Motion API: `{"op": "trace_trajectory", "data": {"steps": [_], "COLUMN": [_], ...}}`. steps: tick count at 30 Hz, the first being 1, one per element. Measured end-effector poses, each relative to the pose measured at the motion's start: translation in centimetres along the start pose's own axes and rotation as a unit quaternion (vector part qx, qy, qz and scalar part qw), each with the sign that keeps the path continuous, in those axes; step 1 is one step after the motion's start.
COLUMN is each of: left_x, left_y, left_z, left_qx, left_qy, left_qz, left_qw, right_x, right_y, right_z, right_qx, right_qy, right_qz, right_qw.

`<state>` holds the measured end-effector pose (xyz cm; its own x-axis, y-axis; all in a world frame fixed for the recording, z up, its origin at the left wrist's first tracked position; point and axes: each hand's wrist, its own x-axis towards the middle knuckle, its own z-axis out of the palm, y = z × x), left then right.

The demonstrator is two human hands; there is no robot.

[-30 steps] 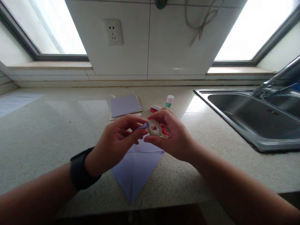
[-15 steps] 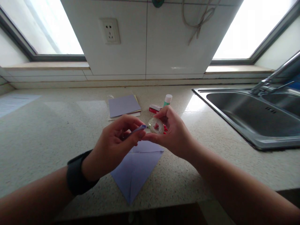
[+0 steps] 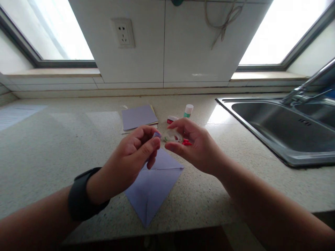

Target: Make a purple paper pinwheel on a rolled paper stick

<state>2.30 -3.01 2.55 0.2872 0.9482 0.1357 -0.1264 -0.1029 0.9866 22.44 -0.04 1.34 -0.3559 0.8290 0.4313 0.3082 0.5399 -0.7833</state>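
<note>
My left hand (image 3: 137,150), with a black band at the wrist, pinches a small piece of rolled purple paper (image 3: 156,135) between thumb and fingers. My right hand (image 3: 195,143) holds a roll of clear tape (image 3: 172,136) between its thumb and forefinger, just right of the rolled paper. The roll is tilted and slightly blurred. Below both hands lies a folded purple paper sheet (image 3: 153,184) with its point towards the counter's front edge. A red object (image 3: 186,142) shows partly behind my right fingers; its kind is hidden.
On the speckled counter (image 3: 78,146), a stack of purple and pale paper (image 3: 138,117) lies behind my left hand. A glue stick (image 3: 188,110) stands beside a small red-and-white box (image 3: 171,119). A steel sink (image 3: 261,129) is at right, a printed sheet (image 3: 19,115) far left.
The tape roll has tilted flatter between my right fingers, and the right thumb and forefinger have shifted. My left hand has turned a little, still pinching the rolled purple paper.
</note>
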Motion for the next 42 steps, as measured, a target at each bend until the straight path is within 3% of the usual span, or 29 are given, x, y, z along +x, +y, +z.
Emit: {"op": "trace_trajectory", "data": {"steps": [11, 16, 22, 28, 32, 38, 42], "left_x": [-0.1, -0.4, -1.3, -1.6, -1.6, -1.4, -1.3], "left_y": [-0.2, -0.3, -0.3, -0.6, -0.6, -0.7, -0.8], "left_z": [0.4, 0.3, -0.3, 0.0, 0.6, 0.6, 0.8], "left_qx": [-0.034, 0.033, 0.168, 0.219, 0.153, -0.021, -0.048], "left_qy": [0.006, 0.023, 0.047, 0.031, 0.027, -0.076, -0.093], "left_qz": [0.004, 0.020, 0.057, 0.096, 0.093, 0.035, 0.012], "left_qw": [0.999, 0.999, 0.983, 0.970, 0.983, 0.996, 0.994], "right_x": [0.2, 0.3, 0.2, 0.4, 0.5, 0.6, 0.7], "right_y": [0.3, 0.6, 1.1, 1.3, 1.3, 1.3, 1.5], "right_z": [0.9, 1.2, 1.2, 1.0, 0.6, -0.2, -0.2], "right_qx": [0.035, 0.069, 0.077, 0.113, 0.171, 0.211, 0.260], "right_qy": [-0.034, -0.035, -0.017, -0.014, -0.081, -0.202, -0.211], "right_qz": [0.035, 0.054, 0.020, 0.021, 0.003, -0.020, -0.022], "right_qw": [0.998, 0.995, 0.997, 0.993, 0.982, 0.956, 0.942]}}
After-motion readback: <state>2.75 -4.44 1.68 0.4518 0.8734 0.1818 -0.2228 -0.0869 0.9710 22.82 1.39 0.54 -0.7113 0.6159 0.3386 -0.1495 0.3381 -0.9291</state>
